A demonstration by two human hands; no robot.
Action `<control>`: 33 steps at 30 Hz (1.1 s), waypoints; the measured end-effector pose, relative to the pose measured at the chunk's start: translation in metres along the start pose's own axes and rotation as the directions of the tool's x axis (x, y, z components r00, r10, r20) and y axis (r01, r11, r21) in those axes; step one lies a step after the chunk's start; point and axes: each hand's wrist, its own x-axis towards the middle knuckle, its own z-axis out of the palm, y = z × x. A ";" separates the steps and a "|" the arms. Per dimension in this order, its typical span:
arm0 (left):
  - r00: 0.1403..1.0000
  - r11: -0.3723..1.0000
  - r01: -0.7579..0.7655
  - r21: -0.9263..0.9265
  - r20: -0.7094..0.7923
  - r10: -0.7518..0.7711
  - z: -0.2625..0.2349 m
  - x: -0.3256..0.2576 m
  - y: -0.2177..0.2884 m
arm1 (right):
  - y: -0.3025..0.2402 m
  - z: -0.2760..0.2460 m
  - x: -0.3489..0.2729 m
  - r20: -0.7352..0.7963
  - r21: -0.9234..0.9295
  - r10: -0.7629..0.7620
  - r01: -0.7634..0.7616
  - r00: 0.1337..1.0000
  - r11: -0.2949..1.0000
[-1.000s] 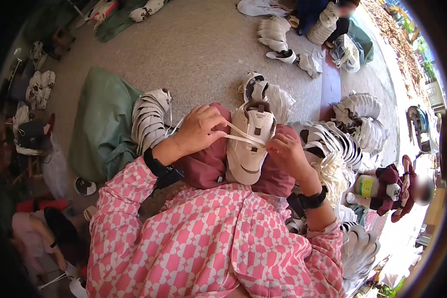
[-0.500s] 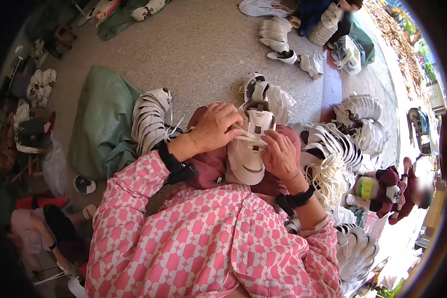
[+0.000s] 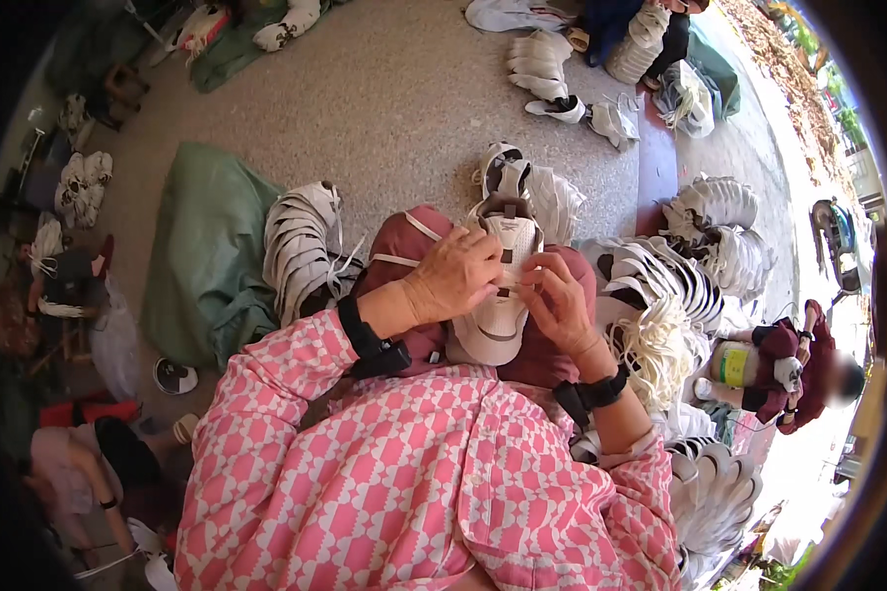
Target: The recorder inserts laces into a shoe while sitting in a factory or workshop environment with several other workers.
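A pale shoe upper (image 3: 490,335) with a brown lining lies on my lap between my knees, its toe toward me. My left hand (image 3: 455,278) is closed at the left edge of its lacing opening. From under that hand a flat white shoelace (image 3: 396,260) runs out over my left knee, one length above the other. My right hand (image 3: 559,303) pinches at the right edge of the opening; whatever lies between its fingertips is too small to make out. Just beyond the toe-to-heel line of this upper, another shoe upper (image 3: 504,169) stands against a nested row.
Nested pale uppers (image 3: 301,231) stand left of my knee, beside a green cloth (image 3: 207,256). To my right lie more uppers (image 3: 670,281) and a bundle of cream laces (image 3: 652,350). A person (image 3: 808,369) sits far right; another person's arm (image 3: 99,473) shows lower left.
The lace stretched between my hands across the shoe now lies over my left knee. My left hand has moved right and down onto the lacing edge; the right hand stays close to its place.
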 end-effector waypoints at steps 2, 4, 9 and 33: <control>1.000 1.000 -0.014 0.014 0.010 0.014 0.000 0.001 0.000 | 0.004 0.001 0.001 -0.020 0.037 -0.021 0.022 1.000 0.999; 0.999 0.999 -0.032 0.015 0.011 0.031 0.000 0.002 0.000 | 0.006 0.002 0.001 -0.026 0.060 -0.021 0.022 0.999 0.998; 0.991 0.999 0.039 0.000 0.128 -0.038 0.000 0.001 -0.002 | 0.003 -0.001 0.000 0.047 0.049 0.001 -0.003 0.999 0.999; 0.996 0.994 0.086 0.070 -0.037 -0.084 -0.058 0.044 -0.040 | 0.002 0.000 0.022 0.046 -0.105 -0.163 0.167 0.986 0.980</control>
